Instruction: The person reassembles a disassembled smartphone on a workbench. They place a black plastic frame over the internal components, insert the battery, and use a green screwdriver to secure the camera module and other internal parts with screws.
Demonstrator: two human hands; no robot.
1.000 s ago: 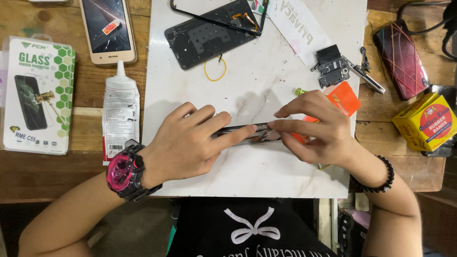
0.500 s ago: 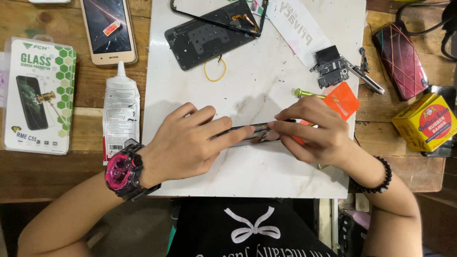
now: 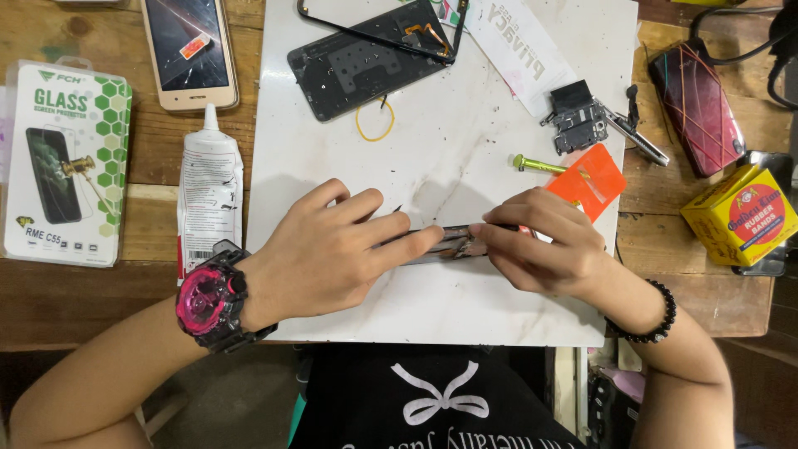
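A thin dark strip (image 3: 445, 243) is pinched from both ends by the left hand (image 3: 332, 249) and right hand (image 3: 540, 245), fingers pressed together, below the orange card (image 3: 594, 179) on the white board (image 3: 465, 150).

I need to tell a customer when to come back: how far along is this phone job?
Done: the dark phone body lies opened on the white board. In hand: left hand and right hand pinch a thin dark strip. Left: the glue tube lies untouched; nothing looks reassembled.

Wooden bench (image 3: 150, 283), white slab (image 3: 465, 308), glue tube (image 3: 209, 199), gold phone (image 3: 189, 51), yellow box (image 3: 736, 218)
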